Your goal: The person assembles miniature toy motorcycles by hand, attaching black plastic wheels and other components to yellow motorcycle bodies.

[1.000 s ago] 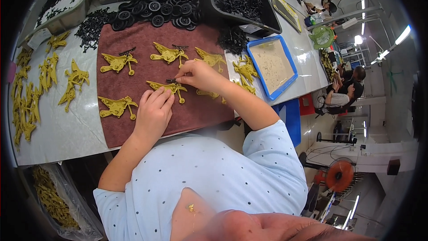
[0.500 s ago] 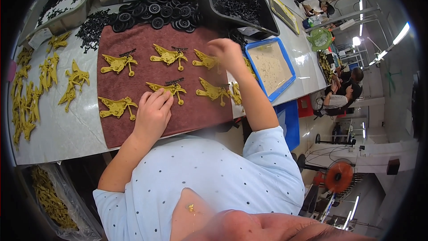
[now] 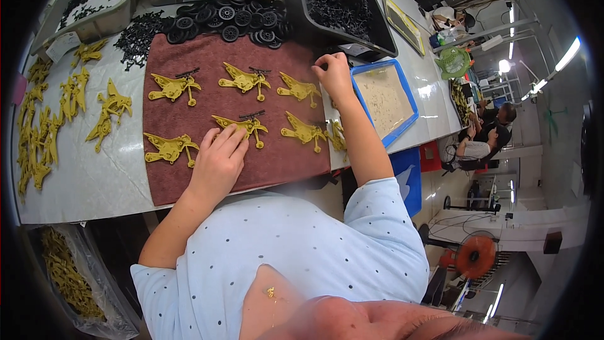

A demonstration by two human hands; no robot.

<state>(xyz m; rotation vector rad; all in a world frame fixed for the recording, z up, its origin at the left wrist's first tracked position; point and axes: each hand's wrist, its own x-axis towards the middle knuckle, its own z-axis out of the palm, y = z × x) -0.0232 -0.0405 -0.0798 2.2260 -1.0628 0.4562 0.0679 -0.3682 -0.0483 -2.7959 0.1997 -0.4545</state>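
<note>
View: head camera, which I watch remotely.
Left hand: left of centre, fingertips resting on a yellow part topped by a black piece; I cannot tell whether they grip it.
Right hand: upper centre, near the blue tray, fingers curled; I cannot tell whether they pinch anything.
Cloth: reddish-brown, under five more yellow parts.

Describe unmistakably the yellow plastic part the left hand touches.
On the rectangular maroon cloth, find the lower row of yellow, pointed plastic parts. Its middle part, partly under the left hand, has a thin black bar, unlike both neighbours.
</note>
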